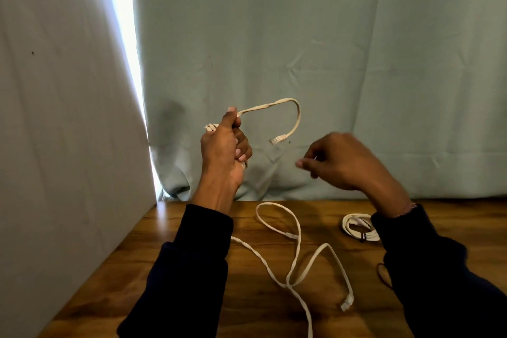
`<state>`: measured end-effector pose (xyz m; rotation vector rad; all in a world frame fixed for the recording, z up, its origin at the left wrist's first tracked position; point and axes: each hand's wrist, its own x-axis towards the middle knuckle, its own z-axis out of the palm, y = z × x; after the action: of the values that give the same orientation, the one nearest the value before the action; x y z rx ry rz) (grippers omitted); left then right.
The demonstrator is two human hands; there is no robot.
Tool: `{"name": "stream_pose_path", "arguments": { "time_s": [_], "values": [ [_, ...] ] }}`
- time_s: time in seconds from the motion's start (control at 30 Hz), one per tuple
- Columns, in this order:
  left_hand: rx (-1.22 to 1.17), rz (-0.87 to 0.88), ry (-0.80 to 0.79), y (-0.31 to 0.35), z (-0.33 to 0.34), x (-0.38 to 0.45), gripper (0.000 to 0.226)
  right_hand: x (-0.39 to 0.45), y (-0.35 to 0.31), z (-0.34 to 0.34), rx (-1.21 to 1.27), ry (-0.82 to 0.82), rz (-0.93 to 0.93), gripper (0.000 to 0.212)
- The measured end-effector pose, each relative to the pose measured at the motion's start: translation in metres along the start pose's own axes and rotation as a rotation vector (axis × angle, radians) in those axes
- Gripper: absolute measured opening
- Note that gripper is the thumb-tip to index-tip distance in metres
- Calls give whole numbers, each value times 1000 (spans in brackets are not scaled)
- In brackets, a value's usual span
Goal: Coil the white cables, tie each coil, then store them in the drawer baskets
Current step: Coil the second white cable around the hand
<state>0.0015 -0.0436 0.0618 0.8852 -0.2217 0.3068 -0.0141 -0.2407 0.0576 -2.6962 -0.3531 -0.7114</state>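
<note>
Coiling is under way: above the table (175, 230), the left hand (223, 145) grips a white cable coil (274, 104), its tail free. The right hand (340, 163), blurred, cannot be read. Next probably a tie. Another loose cable (295, 255) and tied coil (356, 228) lie below.

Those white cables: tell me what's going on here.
A person is coiling flat white network cables at a wooden table. The left hand grips a coiled cable, its loose plug end arcing out to the right. The right hand is raised beside it, blurred, fingers curled; whether it pinches anything is unclear. A loose cable sprawls uncoiled on the table, and a finished coil, tied with a dark tie, lies by the right sleeve.
</note>
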Motion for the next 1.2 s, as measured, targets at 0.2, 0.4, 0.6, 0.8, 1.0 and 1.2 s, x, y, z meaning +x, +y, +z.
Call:
{"name": "stream_pose_path", "arguments": {
  "time_s": [0.2, 0.4, 0.6, 0.8, 1.0, 1.2],
  "values": [
    [115, -78, -202, -3, 4, -8, 35, -23, -29, -34, 156, 523, -299, 36],
    [229, -150, -434, -10, 13, -15, 39, -13, -26, -12, -34, 492, -367, 31],
    [160, -403, -654, -8, 7, -13, 88, -12, -15, -27, 59, 477, -492, 25],
    [235, -475, -726, -15, 8, -16, 88, -15, -17, -31, -23, 573, -600, 22],
    [301, -528, -885, -16, 11, -21, 80, -11, 0, -42, 45, 634, -592, 25],
    [423, -430, -935, -19, 22, -37, 55, -5, 18, -42, 293, 637, -554, 25]
  ]
}}
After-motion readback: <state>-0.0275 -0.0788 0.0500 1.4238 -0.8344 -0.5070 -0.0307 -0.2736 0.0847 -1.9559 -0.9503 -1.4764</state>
